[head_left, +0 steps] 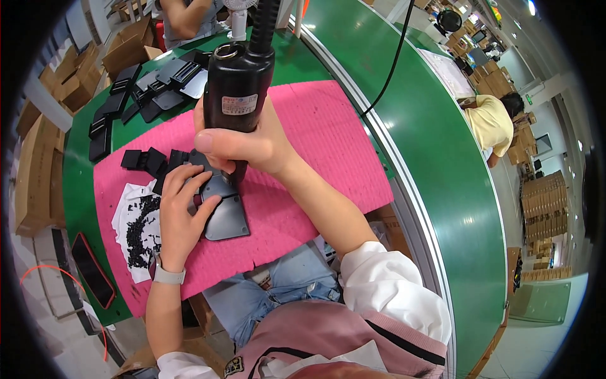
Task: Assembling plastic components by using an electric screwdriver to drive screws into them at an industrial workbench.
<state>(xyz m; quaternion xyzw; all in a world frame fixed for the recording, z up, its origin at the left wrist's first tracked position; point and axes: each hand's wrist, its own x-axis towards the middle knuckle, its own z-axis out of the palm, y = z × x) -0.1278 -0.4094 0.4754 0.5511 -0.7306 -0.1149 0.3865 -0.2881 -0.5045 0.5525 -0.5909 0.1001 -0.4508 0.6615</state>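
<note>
Black plastic plate (226, 218), flat and roughly square with angled corners, lies on a pink foam mat (328, 136) near the middle of the scene, just in front of my lap. My left hand (180, 211) rests flat on its left edge, fingers spread and pressing down, not curled around anything; a pale grey band circles that wrist. My right hand (252, 142) is wrapped tight around a black electric screwdriver (237, 88), held upright with its tip coming down at the far edge of the plate, though the tip itself is hidden behind my fingers. A black cable (394, 60) runs from above the tool away to the far right. Just left of my left hand sits a white sheet (126, 208) with a heap of small black screws (142, 230) on it. A few small black pieces (148, 161) lie on the mat just beyond my fingers, and farther away to the left a spread of black flat parts (148, 91) covers the green table (79, 164). To the right curves a green conveyor belt (442, 145). Another person in a yellow shirt (492, 123) sits on the far right side, well apart from me. Cardboard boxes (38, 170) stand at the left edge.
</note>
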